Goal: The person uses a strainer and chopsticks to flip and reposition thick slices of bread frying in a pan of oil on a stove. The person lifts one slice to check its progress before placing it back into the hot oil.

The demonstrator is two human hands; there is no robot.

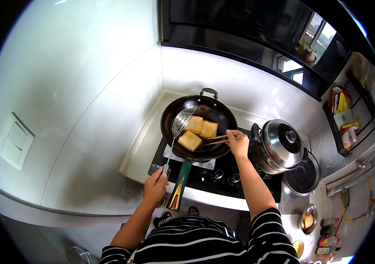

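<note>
In front of me a black wok sits on the stove, its green and gold handle pointing toward me. Three golden fried slabs, perhaps tofu or bread, lie close together inside it. My left hand grips the end of a wire skimmer, whose round mesh head rests at the wok's left side beside the slabs. Wooden chopsticks are held in my right hand over the wok's right rim. Their tips reach in near the front and right slabs; whether they touch one I cannot tell.
A lidded steel pot stands right of the wok on the black cooktop. Next to it lies a dark round lid. Farther right are a metal bowl with food, several bottles and a wall rack. A range hood hangs above.
</note>
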